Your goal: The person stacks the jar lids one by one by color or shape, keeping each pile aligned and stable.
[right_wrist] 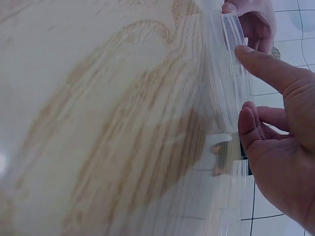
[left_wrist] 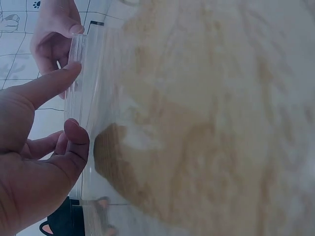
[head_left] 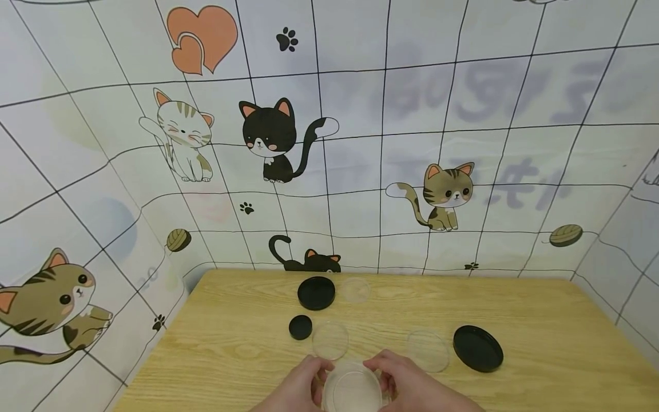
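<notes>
A clear round container (head_left: 353, 390) stands at the table's front edge in the head view, between both hands. My left hand (head_left: 302, 384) holds its left side with thumb and fingers, and my right hand (head_left: 409, 384) holds its right side. In the left wrist view the left hand (left_wrist: 47, 152) has fingertips at the clear rim (left_wrist: 76, 93). The right wrist view has the right hand (right_wrist: 285, 132) with fingertips against the stacked clear edges (right_wrist: 234, 73).
Clear discs lie behind the hands (head_left: 330, 340), at right (head_left: 428, 350) and at the back (head_left: 356, 290). Black round pieces lie at the back (head_left: 316, 293), left of centre (head_left: 301, 327) and right (head_left: 477, 348). A cat-patterned curtain (head_left: 350, 171) surrounds the wooden table (head_left: 226, 343).
</notes>
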The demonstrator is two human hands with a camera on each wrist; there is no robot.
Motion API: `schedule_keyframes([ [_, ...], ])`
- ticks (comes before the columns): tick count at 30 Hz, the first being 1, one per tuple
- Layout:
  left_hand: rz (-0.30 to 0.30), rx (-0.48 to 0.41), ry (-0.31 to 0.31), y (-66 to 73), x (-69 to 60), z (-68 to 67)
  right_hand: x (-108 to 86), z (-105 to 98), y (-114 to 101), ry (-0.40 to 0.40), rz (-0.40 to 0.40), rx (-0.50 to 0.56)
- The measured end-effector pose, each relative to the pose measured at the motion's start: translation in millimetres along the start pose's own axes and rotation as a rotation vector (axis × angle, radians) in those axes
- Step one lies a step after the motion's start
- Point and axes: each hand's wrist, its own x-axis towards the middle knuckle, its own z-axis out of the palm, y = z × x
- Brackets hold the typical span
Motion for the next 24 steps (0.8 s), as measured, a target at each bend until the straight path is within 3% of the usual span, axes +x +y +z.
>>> schedule_keyframes([
  [9, -0.017, -0.003, -0.004, -2.9, 1.5, 1.5, 1.7, 4.6, -14.7, 0.027, 0.113, -0.024],
  [17, -0.027, -0.029, -0.011, -5.7, 1.1, -0.5, 4.1, 6.8, -14.6, 0.026, 0.089, -0.065],
  [24, -0.007, -0.052, -0.017, -6.1, 1.1, -1.2, 1.4, 3.6, -14.1, 0.024, 0.092, 0.002],
])
